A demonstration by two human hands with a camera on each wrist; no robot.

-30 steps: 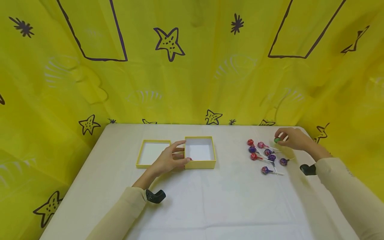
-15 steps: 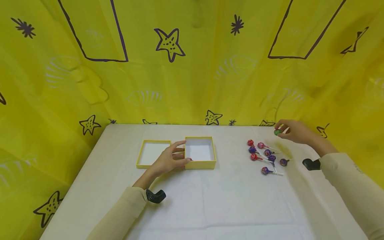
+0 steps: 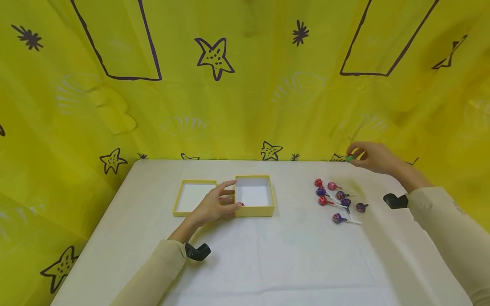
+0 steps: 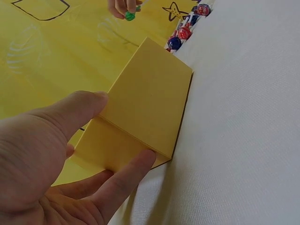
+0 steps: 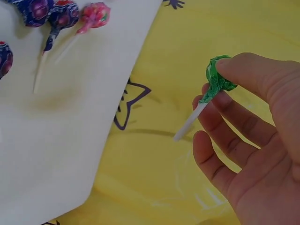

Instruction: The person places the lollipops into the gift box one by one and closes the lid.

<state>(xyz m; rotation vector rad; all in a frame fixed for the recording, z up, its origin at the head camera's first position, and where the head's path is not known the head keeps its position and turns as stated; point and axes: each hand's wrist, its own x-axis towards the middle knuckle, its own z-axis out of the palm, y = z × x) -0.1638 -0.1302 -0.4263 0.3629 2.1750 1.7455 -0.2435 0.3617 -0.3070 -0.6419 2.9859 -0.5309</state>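
Observation:
My left hand [image 3: 214,205] holds the left side of a yellow box [image 3: 254,211] with a white inside. Its thumb lies at the rim by the front left corner, and its fingers spread along the left wall. A bit of red shows inside the box beside the thumb. Raised over the table's far right edge, my right hand [image 3: 375,158] pinches a green-wrapped lollipop [image 5: 218,77] by its head, the white stick pointing down and away from the palm. Left of and below that hand lies a group of lollipops [image 3: 323,200] in red, pink and purple wrappers.
A shallow yellow-rimmed lid [image 3: 195,195] lies left of the box, partly behind my left hand. White cloth covers the table [image 3: 298,255]. A yellow curtain [image 3: 245,102] with dark sea-star drawings rises behind the table and at both sides.
My right hand has lifted the green lollipop up and away from the other lollipops. My left hand and the box stay where they were.

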